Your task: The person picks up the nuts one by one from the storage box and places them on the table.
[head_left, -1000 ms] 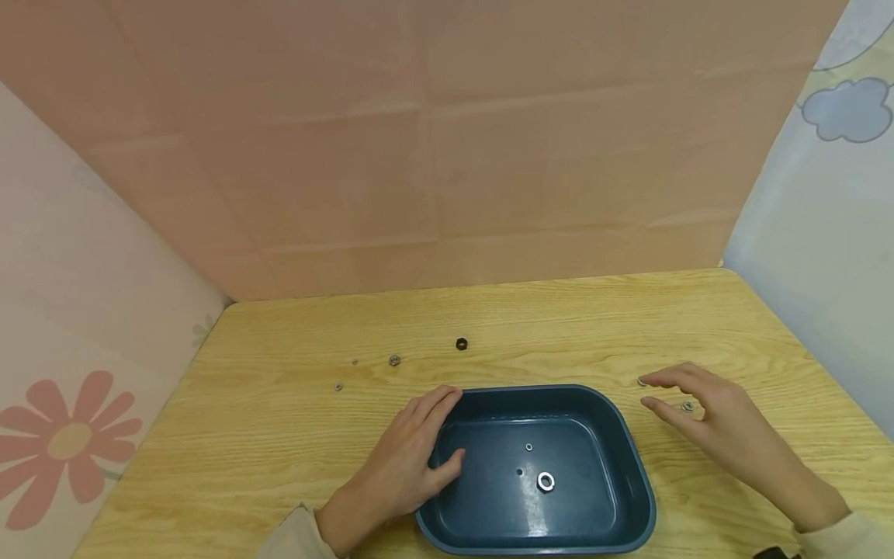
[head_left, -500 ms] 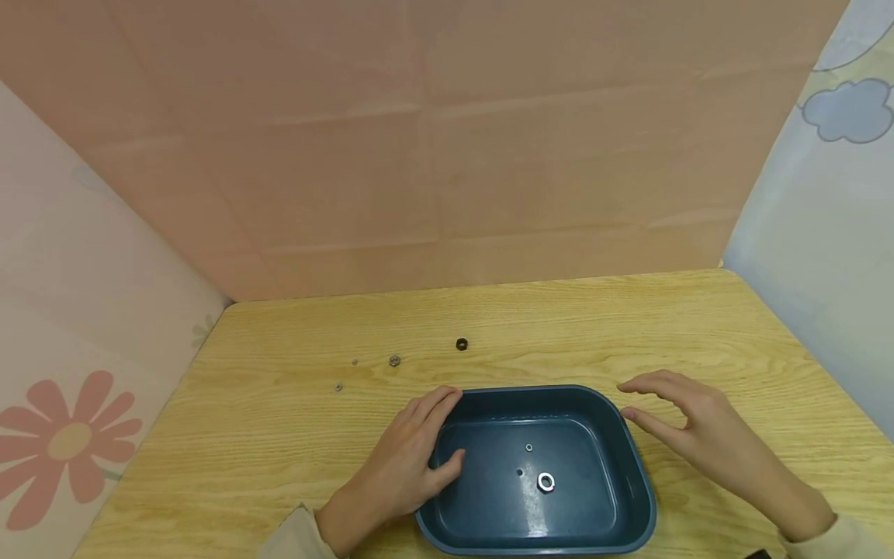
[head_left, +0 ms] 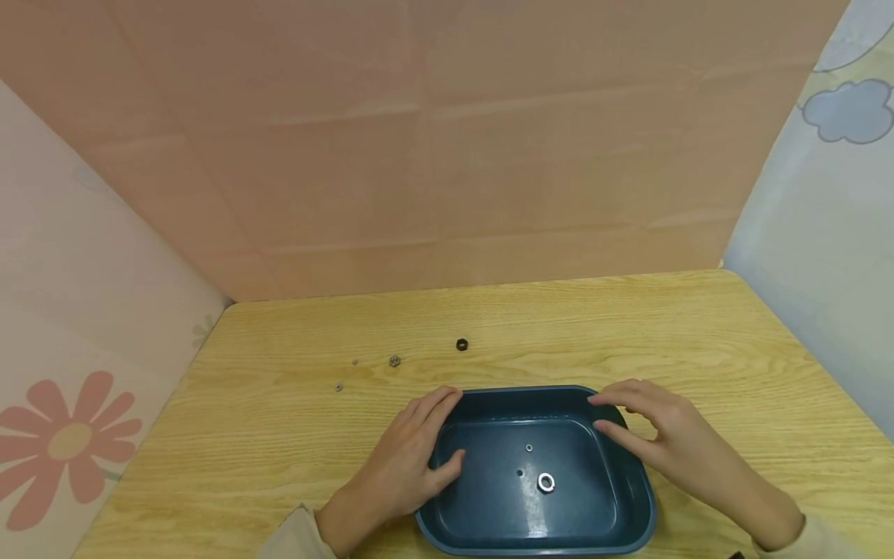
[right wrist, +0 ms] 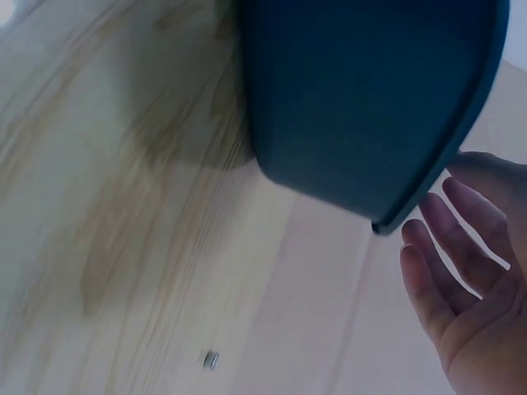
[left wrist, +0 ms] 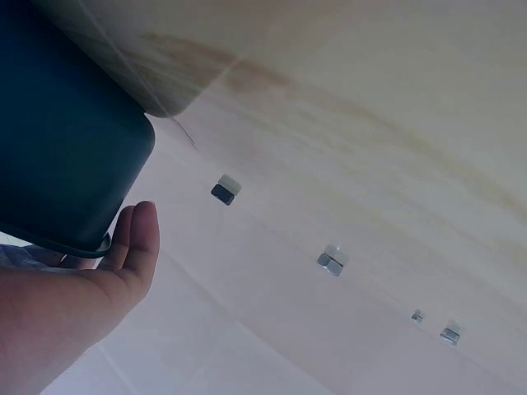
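A dark blue plastic tray (head_left: pixel 538 550) stands on the table. Inside lie a large silver nut (head_left: pixel 546 483), a small nut (head_left: pixel 528 448) and a tiny dark piece (head_left: pixel 520 473). My left hand (head_left: pixel 408 458) rests on the tray's left rim, its fingers along the far corner and its thumb over the inside. My right hand (head_left: pixel 656 427) hovers over the right far corner, thumb and forefinger apart, with nothing visible between them. In the right wrist view its fingers (right wrist: pixel 453 239) are loosely bent beside the rim, and a single nut (right wrist: pixel 211 360) lies on the table.
Beyond the tray on the wooden table (head_left: pixel 279 466) lie a black nut (head_left: pixel 462 344), a silver nut (head_left: pixel 394 361) and two smaller nuts, one tiny nut (head_left: pixel 355 362) and one small nut (head_left: pixel 338 387). A brown paper-like sheet (head_left: pixel 433 155) rises behind the table.
My right hand has moved left from the table's right side to over the tray's corner. Two nuts seen there earlier are now out of sight in the head view. The left hand stays put.
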Demonstrator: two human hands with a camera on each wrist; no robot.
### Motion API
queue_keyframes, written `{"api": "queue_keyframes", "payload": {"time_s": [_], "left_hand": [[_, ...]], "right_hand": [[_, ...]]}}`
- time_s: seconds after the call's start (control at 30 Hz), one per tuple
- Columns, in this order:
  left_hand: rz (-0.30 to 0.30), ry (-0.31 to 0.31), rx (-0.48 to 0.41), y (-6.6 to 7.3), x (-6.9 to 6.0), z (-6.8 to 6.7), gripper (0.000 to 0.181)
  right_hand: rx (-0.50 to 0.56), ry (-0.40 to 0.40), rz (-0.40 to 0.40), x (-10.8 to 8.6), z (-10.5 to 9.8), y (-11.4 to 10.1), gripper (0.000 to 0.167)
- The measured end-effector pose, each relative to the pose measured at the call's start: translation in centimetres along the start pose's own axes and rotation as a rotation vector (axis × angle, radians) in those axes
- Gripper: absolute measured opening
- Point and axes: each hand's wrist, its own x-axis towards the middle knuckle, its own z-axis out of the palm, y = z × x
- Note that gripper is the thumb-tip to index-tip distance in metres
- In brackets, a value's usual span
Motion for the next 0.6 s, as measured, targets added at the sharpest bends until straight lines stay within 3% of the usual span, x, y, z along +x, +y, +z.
{"api": "queue_keyframes", "payload": {"time_s": [0.27,0.6], "left_hand": [[-0.007,-0.002,-0.007,0.0,0.0,0.0,0.070],[-0.011,-0.007,-0.002,0.1,0.1,-0.1,0.070]], "right_hand": [[-0.004,-0.031,-0.036,0.6,1.2,-0.6,0.049],[-0.012,-0.124,-0.007,1.4,2.4,-1.5,0.040]]}}
